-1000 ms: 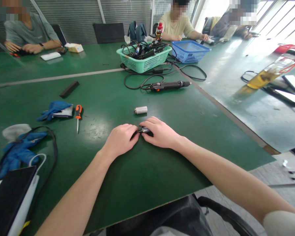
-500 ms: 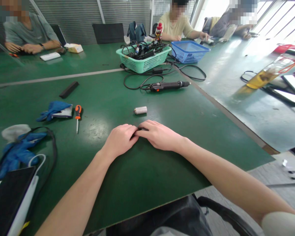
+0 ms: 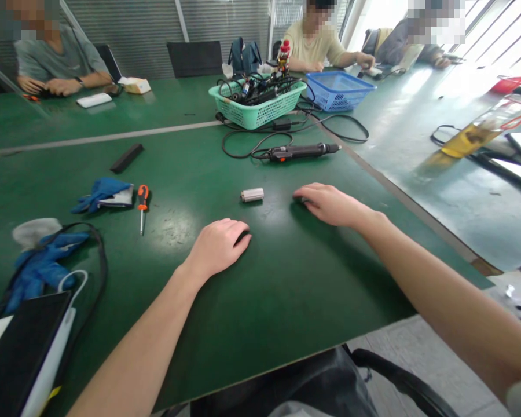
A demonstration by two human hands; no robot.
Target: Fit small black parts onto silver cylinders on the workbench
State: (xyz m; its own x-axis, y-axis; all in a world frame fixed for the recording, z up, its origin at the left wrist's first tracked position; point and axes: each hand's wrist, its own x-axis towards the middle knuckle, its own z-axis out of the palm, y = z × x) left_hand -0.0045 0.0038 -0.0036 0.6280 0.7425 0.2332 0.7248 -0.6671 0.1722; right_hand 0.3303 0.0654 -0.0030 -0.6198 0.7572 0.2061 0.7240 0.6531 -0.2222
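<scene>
**A:** Where's the left hand (image 3: 217,248)?

**B:** Resting on the green work table (image 3: 286,307), just below and to the left of the small silver cylinder (image 3: 252,194), near it but not touching. Its fingers curl down in a loose cup, with the tips against the tabletop.

**A:** Does it have hold of anything?

**B:** I can't tell. There's a dark patch under the fingertips, and it could be a small object or only shadow.

**A:** And the right hand (image 3: 330,205)?

**B:** Just to the right of the cylinder, low over the table. The fingers are stretched out and close together, pointing toward the cylinder, and they hold nothing I can see.

**A:** So the cylinder sits between them?

**B:** Yes, lying on its side on the bare green surface, with neither hand on it.

**A:** What's around it?

**B:** Beyond it lies a corded electric screwdriver (image 3: 301,152), and farther back, a green plastic basket (image 3: 256,117) full of cables, with a blue plastic basket (image 3: 338,98) beside that. To the cylinder's left are an orange-handled screwdriver (image 3: 143,202) and a blue glove (image 3: 102,194). A co-worker's hands (image 3: 47,86) rest well beyond them, across the table.
</scene>
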